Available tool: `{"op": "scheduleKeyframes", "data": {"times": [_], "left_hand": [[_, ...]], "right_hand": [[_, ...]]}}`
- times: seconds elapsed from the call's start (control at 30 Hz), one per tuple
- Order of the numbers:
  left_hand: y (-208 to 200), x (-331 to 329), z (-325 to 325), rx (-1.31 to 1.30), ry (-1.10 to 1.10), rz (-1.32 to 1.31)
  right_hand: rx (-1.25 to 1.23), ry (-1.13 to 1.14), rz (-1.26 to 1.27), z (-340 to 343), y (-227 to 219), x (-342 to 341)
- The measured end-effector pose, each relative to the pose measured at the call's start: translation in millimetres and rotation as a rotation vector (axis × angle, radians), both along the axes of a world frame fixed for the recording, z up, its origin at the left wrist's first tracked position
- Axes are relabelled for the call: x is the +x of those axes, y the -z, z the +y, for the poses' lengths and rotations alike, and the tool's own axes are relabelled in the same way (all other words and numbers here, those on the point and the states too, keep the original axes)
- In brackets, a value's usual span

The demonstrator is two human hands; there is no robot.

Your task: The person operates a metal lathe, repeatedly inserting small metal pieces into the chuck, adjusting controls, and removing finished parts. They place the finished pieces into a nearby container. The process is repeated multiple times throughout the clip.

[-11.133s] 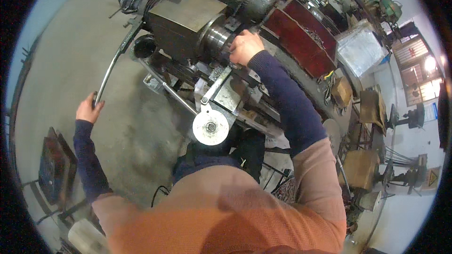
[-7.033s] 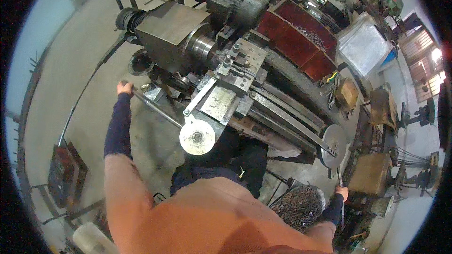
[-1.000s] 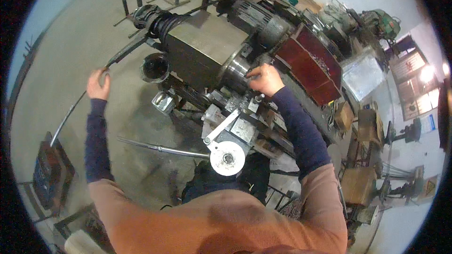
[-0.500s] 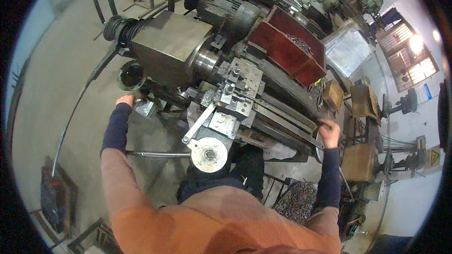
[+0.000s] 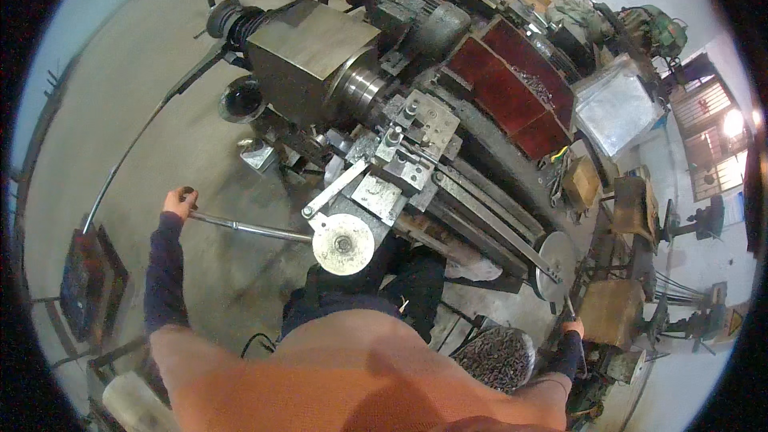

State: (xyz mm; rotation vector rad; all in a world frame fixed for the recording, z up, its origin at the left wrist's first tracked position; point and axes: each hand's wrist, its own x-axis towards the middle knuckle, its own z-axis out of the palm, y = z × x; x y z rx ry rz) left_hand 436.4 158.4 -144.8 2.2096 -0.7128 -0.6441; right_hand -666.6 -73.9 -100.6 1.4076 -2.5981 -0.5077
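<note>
Head view: a big metal machine (image 5: pixel 378 197) runs on a slant. Just past its back edge is a red box (image 5: pixel 490 80) with shiny bits (image 5: pixel 531 84) in it. In front of its right end is a heap of small dark pieces (image 5: pixel 496 356). At the front edge, a long bar (image 5: pixel 250 228) sticks out left from the white disc (image 5: pixel 342 245); the left hand (image 5: pixel 180 202) has its fingers curled around the bar's end. By the grey disc (image 5: pixel 556 258) at the right end, the right hand (image 5: pixel 574 326) seems wrapped around a lever (image 5: pixel 570 305). The work looks partway through. The heap may be finished pieces; I can't tell how much is left.
</note>
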Motion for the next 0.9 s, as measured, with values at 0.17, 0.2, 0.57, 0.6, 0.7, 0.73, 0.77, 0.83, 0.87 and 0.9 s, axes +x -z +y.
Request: {"op": "scheduleKeyframes", "data": {"times": [0.17,0.2,0.57,0.6,0.7,0.73,0.77,0.83,0.87,0.9], "left_hand": [[16,-21,23,-0.222,-0.296,-0.059],[17,-22,20,-0.272,-0.307,-0.066],[69,4,-1,-0.348,-0.649,-0.113],[52,-8,-7,-0.315,-0.638,-0.077],[25,-25,-21,-0.354,-0.730,-0.048],[28,-21,-22,-0.377,-0.713,-0.039],[36,-14,-21,-0.399,-0.697,-0.029],[53,1,-15,-0.394,-0.653,-0.057],[58,7,-14,-0.367,-0.617,-0.093],[63,13,-13,-0.339,-0.582,-0.129]], "right_hand": [[0.003,0.060,-0.136,36,-1,35],[-0.002,0.055,-0.150,61,-2,41],[-0.196,0.357,-0.225,121,-22,179],[-0.208,0.358,-0.239,123,-21,180],[-0.238,0.320,-0.248,119,-27,199],[-0.246,0.311,-0.244,119,-28,201],[-0.243,0.308,-0.250,120,-27,200],[-0.239,0.301,-0.265,118,-23,197],[-0.242,0.313,-0.271,120,-22,197],[-0.245,0.325,-0.276,121,-22,197]]}}
